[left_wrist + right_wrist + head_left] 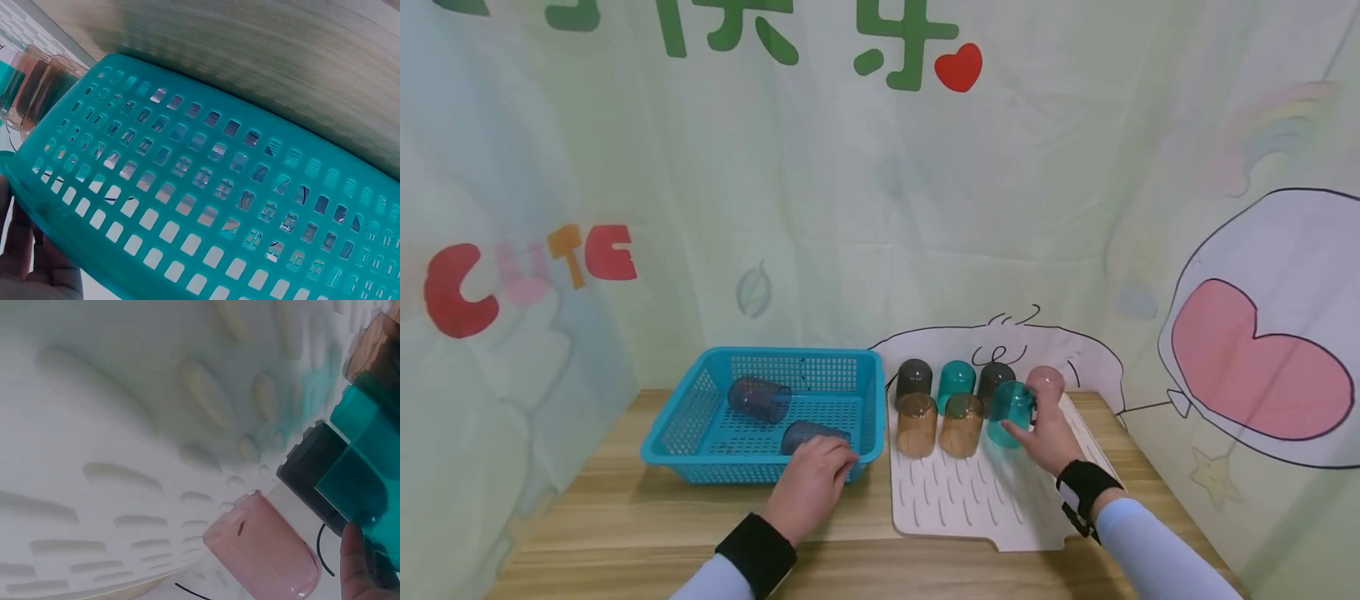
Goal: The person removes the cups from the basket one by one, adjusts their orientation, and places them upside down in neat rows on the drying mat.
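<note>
My right hand (1051,437) grips a teal cup (1011,414) at the right end of the front row, over a white ridged mat (947,508). In the right wrist view, a fingertip (354,559) presses against this teal cup (369,481); whether its mouth touches the mat I cannot tell. Two amber cups (917,425) stand upside down to its left. My left hand (816,483) holds the front right rim of a blue perforated basket (700,461), its fingers partly hidden. Inside lie a dark blue cup (805,432) beside that hand and a dark purplish cup (758,400) farther back.
The back row on the mat holds upturned cups: a dark one (913,379), a teal one (957,379), another dark one (995,377) and a pink one (1047,379). Behind the wooden table (700,537) hangs a printed curtain (820,208).
</note>
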Demonstrator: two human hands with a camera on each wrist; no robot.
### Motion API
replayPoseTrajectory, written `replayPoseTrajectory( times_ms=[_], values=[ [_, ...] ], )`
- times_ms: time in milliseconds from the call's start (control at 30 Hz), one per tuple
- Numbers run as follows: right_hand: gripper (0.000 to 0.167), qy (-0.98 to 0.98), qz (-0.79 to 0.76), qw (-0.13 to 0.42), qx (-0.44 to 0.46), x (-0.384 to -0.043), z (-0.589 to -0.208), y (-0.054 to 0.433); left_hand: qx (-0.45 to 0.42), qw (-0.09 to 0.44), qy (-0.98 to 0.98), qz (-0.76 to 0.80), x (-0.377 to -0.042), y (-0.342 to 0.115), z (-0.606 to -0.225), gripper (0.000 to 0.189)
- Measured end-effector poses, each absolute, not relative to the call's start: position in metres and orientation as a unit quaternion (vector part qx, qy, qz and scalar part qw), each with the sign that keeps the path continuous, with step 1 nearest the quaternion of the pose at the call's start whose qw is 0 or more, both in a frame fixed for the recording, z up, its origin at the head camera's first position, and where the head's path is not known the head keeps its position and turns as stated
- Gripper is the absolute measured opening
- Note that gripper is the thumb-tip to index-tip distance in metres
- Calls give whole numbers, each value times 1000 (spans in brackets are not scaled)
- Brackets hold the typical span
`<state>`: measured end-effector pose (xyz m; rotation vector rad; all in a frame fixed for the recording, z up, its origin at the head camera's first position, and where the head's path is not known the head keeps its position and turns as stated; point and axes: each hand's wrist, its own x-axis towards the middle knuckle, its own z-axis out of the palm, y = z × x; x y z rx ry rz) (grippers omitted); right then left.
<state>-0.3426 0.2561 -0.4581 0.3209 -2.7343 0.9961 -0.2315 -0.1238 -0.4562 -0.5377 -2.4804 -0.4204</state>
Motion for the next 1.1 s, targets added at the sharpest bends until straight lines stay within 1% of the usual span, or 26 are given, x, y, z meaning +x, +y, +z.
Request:
replayPoseTrajectory(
  times_ms=[233, 500, 900, 1100],
  values=[
    [82, -937, 328, 80, 90, -346, -464, 249, -205, 280, -924, -161, -232, -125, -457, 14],
    [84, -939, 332, 53, 72, -351, -469, 250, -200, 275, -926, -162, -232, -125, -458, 13],
    [83, -936, 341, 46, 73, -356, -481, 253, -200, 279, -927, -150, -232, -125, -458, 13],
    [81, -936, 336, 60, 84, -354, -479, 251, -204, 285, -925, -148, -232, -126, -458, 13]
  ],
)
